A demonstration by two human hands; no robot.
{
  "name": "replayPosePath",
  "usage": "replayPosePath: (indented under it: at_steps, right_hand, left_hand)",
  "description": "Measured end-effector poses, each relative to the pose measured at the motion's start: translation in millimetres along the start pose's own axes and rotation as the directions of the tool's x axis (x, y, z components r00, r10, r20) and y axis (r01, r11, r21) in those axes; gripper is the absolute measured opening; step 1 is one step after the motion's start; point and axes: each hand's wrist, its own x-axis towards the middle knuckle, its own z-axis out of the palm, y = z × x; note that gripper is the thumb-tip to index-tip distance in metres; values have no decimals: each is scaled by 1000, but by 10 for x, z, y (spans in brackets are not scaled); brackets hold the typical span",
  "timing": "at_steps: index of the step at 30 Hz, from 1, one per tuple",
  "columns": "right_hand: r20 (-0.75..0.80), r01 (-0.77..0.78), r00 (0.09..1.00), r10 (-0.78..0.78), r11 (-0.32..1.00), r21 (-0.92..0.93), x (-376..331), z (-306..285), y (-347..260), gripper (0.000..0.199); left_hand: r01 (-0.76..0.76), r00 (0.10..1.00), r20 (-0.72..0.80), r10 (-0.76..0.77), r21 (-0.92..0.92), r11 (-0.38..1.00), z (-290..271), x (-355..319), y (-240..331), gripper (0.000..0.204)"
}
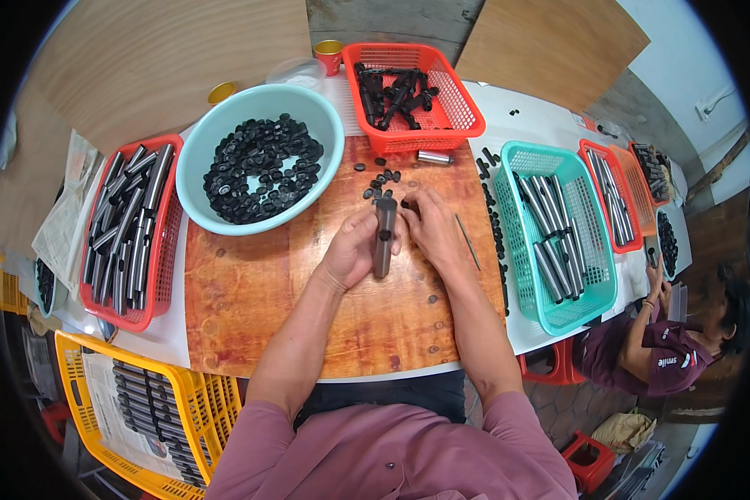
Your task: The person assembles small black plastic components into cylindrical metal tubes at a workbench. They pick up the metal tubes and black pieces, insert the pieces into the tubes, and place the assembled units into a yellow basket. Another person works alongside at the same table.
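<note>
Over the middle of the wooden board, my left hand [352, 247] is closed around a dark tubular part [384, 227], which stands nearly upright with a wider black upper end. Close beside that upper end is my right hand [432, 227], its fingers pinched together on what looks like a small black cap [407, 205]. Part of the cap is covered by the fingers. Several loose black caps [383, 178] lie on the board just beyond my hands. A thin metal rod [467, 242] rests to the right of my right hand.
A pale blue basin [193, 197] of black caps stands far left. Red baskets [467, 112] [168, 242] hold black parts and metal tubes. Right of the board is a green basket [604, 250] of tubes; a yellow crate [212, 400] sits lower left. A person [667, 346] works at far right.
</note>
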Motion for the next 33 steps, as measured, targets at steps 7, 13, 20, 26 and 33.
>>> replayPosePath:
  at_steps: [7, 13, 20, 26, 33]
  right_hand:
    - [-5, -34, 999, 34, 998, -53, 22, -13, -15, 8]
    - [-3, -201, 979, 202, 975, -96, 94, 58, 118, 16]
    - [-25, -194, 980, 195, 980, 33, 113, 41, 205, 18]
    - [-3, -134, 991, 134, 990, -38, 117, 100, -54, 28]
    - [6, -142, 990, 143, 985, -100, 105, 93, 75, 26]
  left_hand:
    - [-16, 965, -262, -2, -66, 998, -65, 76, 19, 45]
    - [-27, 941, -339, -12, -110, 994, -30, 91, 16, 36]
    - [-18, 942, -335, -19, -106, 994, -50, 92, 7, 37]
    - [8, 942, -334, -33, -76, 997, -101, 90, 10, 45]
    - [31, 935, -346, -79, -142, 989, -6, 90, 39, 39]
